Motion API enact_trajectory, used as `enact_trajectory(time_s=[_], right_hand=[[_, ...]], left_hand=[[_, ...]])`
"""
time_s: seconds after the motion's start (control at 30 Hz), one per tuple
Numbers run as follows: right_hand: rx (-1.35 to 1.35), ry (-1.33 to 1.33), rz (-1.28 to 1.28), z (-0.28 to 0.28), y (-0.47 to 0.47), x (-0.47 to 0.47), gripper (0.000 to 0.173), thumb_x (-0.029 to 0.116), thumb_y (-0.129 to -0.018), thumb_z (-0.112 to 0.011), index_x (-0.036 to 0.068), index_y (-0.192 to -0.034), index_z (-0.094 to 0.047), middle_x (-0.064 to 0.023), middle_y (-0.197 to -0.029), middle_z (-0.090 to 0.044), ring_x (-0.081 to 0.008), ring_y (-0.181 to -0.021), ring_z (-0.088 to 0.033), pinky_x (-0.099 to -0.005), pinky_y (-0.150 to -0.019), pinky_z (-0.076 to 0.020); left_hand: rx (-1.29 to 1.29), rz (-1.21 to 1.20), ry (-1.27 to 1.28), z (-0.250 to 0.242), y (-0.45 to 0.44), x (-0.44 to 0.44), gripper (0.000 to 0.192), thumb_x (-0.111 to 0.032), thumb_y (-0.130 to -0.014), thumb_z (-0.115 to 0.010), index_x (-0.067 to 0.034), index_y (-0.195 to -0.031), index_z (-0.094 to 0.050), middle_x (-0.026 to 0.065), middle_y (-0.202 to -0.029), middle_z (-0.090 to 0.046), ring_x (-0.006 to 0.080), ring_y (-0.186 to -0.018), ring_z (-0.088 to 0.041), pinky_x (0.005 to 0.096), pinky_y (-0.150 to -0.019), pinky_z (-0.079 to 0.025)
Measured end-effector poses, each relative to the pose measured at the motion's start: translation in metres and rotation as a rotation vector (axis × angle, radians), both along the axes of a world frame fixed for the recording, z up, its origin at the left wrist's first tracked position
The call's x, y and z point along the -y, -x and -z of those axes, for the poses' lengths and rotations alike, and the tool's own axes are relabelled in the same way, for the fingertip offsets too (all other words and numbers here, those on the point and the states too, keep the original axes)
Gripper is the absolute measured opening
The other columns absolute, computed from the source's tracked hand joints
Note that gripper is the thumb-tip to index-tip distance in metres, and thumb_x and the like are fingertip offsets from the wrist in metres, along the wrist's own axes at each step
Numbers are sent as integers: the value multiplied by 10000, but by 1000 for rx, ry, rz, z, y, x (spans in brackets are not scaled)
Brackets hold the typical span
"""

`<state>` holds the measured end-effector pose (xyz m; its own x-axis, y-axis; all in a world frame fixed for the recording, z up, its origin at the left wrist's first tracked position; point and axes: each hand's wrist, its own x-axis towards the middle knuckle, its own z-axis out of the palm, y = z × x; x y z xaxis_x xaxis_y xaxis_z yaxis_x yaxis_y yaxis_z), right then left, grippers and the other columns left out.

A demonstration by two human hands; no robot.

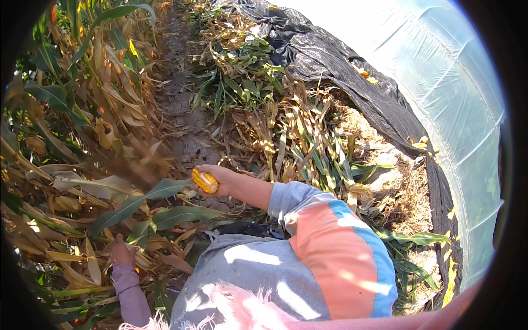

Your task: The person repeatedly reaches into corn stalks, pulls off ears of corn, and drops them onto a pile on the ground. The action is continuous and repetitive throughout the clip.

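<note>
My right hand is closed around a husked ear of yellow corn, with a pale patch showing along its kernels. It is held out over the dirt strip, near the tip of a broad green corn leaf. Lower left, my left hand is in among dry corn leaves and stalks, against a pale dry husk. Its fingers are partly lost in shade and leaves, so its grip is unclear.
Standing corn plants fill the left side. A dirt furrow runs away ahead. Cut stalks lie heaped to its right. Beyond them are black netting with several yellow corn ears and a translucent plastic sheet wall.
</note>
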<state>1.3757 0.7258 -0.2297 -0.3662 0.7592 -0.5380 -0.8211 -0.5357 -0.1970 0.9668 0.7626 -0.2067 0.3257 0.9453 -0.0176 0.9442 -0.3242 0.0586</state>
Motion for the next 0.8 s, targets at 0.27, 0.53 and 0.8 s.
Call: enact_trajectory(time_s=[0.27,0.53,0.8], right_hand=[[681,-364,1610,-184,-362,49,459,241,-941,-441,-49,-1259,-282,-253,-1193,-404,-327,-990,-538,-395,-776,-561],[986,-521,661,-139,-137,-76,256,174,-921,-479,-16,-1084,-533,-138,-941,-633,-190,-753,-611,-304,-636,-538],[1190,-1327,-218,-73,165,-42,116,76,-856,-567,-20,-920,-578,-47,-722,-577,-105,-636,-513,-273,-588,-431]], left_hand=[[331,-116,27,34,101,51,636,-37,-622,-744,-10,-1181,-443,210,-1178,-474,383,-1101,-452,425,-945,-371],[574,-148,-468,-43,41,19,553,-72,-754,-667,-13,-1253,-435,171,-1233,-486,324,-1154,-447,394,-987,-339],[-235,-356,-417,-22,87,11,234,-130,-739,-626,7,-924,-583,169,-1019,-582,314,-1035,-506,378,-918,-412]])
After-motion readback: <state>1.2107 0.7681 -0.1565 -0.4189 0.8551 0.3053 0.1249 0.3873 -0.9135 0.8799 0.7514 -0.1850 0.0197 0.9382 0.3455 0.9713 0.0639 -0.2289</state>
